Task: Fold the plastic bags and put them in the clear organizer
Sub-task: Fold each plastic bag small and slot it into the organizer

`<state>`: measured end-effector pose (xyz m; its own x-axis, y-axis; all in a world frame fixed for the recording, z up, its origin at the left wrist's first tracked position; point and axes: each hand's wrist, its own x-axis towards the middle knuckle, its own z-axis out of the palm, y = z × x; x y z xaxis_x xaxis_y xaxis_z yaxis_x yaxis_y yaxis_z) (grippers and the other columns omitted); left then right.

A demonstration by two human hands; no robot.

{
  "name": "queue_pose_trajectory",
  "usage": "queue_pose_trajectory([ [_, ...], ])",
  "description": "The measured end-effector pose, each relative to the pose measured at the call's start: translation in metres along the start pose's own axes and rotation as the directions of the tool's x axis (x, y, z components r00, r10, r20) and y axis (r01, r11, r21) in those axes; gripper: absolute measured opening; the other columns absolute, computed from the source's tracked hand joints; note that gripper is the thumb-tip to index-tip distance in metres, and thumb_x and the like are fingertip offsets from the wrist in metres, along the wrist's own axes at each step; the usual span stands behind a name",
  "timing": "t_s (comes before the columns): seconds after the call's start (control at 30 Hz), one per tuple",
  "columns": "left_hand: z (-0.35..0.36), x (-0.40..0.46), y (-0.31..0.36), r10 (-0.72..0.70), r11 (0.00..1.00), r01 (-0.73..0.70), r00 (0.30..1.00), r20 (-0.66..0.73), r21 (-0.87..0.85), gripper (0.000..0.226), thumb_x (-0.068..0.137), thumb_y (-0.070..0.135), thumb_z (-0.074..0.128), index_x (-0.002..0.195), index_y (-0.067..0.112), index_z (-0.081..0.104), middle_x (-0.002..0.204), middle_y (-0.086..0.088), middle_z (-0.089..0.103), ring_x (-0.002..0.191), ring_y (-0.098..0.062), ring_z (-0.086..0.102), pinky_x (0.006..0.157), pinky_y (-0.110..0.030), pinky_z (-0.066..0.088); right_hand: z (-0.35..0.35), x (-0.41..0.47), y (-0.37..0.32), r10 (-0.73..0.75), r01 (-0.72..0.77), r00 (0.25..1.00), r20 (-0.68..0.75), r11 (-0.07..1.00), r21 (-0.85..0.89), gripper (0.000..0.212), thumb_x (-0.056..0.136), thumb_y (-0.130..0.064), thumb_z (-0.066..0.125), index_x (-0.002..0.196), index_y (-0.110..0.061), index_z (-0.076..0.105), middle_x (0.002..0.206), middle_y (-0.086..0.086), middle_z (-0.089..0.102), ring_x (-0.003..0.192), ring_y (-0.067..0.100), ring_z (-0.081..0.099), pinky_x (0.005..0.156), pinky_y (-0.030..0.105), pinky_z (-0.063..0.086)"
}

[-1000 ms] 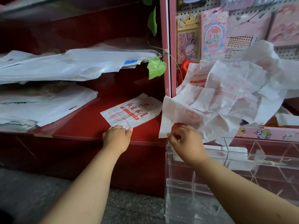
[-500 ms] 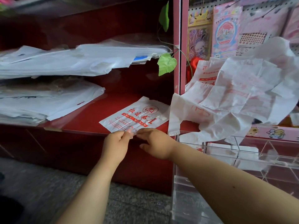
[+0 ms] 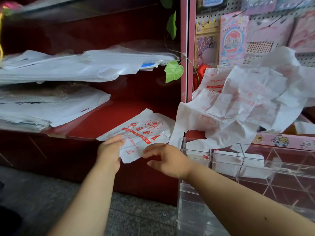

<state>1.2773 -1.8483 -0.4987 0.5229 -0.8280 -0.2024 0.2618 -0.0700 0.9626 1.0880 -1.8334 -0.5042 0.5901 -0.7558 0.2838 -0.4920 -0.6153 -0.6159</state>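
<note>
Left hand [image 3: 111,150] is pinching the printed bag [image 3: 143,133] at the shelf [image 3: 109,120] edge, right hand [image 3: 167,159] spread beside it; few folded ones are sitting in the clear organizer [image 3: 255,169], loose bags [image 3: 238,108] waiting

Red shelf [image 3: 105,116] — two stacks of flat white sheets [image 3: 51,109] lie at its left end, one above the other. A green leaf [image 3: 173,71] hangs on a vine beside the pink upright post [image 3: 184,48]. Right of the post, a pegboard [image 3: 305,60] carries packaged sticker cards [image 3: 232,38] — grey stone floor [image 3: 136,218] lies below.
</note>
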Motion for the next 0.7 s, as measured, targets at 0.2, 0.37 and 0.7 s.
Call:
queue_pose_trajectory([
  [0.2,-0.007,-0.033,0.043,0.249,0.968,-0.249,0.968,0.022,-0.02,0.01,0.092,0.011,0.065,0.091,0.017,0.072,0.083,0.001,0.072,0.075,-0.013,0.068,0.07,-0.029,0.054,-0.008,-0.012,-0.004,0.14,-0.117,0.987,-0.084,0.966,0.232,0.015,0.087,-0.014,0.069,0.102,-0.014,0.073,0.111,-0.005,0.065,0.102,0.01,0.061,0.097,0.022,0.044],
  [0.37,-0.015,-0.078,0.073,0.393,0.92,-0.392,0.914,0.1,-0.03,0.014,0.089,0.017,0.067,0.079,0.02,0.075,0.075,0.009,0.072,0.075,-0.009,0.068,0.071,-0.028,0.054,-0.015,-0.016,-0.019,0.259,-0.184,0.957,-0.129,0.888,0.421,0.015,0.088,-0.016,0.069,0.085,-0.031,0.066,0.095,-0.009,0.067,0.087,0.003,0.062,0.083,0.015,0.046],
  [0.7,-0.009,-0.146,0.118,0.314,0.926,-0.209,0.89,0.332,-0.314,0.036,0.066,0.034,0.074,0.093,0.01,0.071,0.087,-0.006,0.074,0.072,-0.015,0.072,0.059,-0.028,0.054,-0.053,-0.035,-0.047,0.504,-0.248,0.8,-0.326,0.772,0.585,0.02,0.094,-0.026,0.059,0.079,-0.013,0.062,0.072,-0.006,0.057,0.065,0.007,0.05,0.065,0.022,0.042],
])
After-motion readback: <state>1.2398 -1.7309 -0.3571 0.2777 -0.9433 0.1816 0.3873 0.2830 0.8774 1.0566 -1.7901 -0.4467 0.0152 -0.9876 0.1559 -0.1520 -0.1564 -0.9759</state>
